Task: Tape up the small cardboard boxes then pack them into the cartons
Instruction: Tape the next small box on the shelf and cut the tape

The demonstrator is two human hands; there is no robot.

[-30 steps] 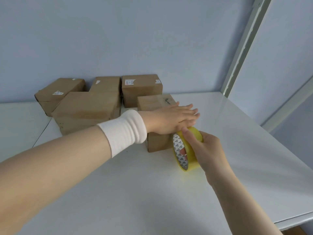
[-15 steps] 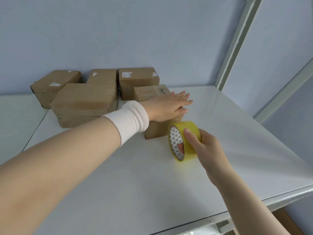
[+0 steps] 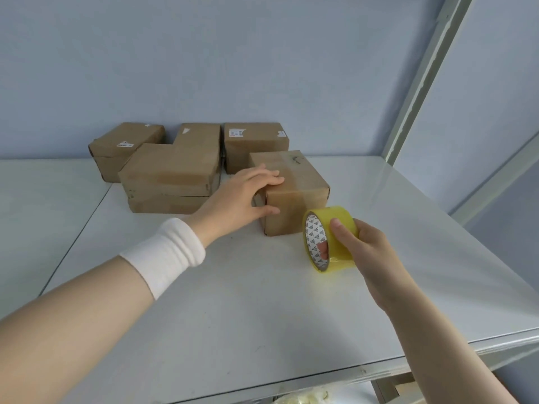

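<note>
A small brown cardboard box (image 3: 294,188) stands on the white table (image 3: 233,301), with a strip of clear tape running over its top and front. My left hand (image 3: 248,196) grips the box's near left corner, fingers on top and thumb on the front face. My right hand (image 3: 358,249) holds a yellow tape roll (image 3: 329,237) upright just in front of the box's right front edge, thumb on the outer band and fingers through the core.
Several more brown cardboard boxes (image 3: 172,173) are grouped at the back left against the blue wall. A metal upright (image 3: 420,83) rises at the back right corner. The table's front edge (image 3: 350,371) runs along the bottom right.
My left hand slid back from lying flat across the box top to its near left corner. My right hand drew the tape roll down and away from the box front.
</note>
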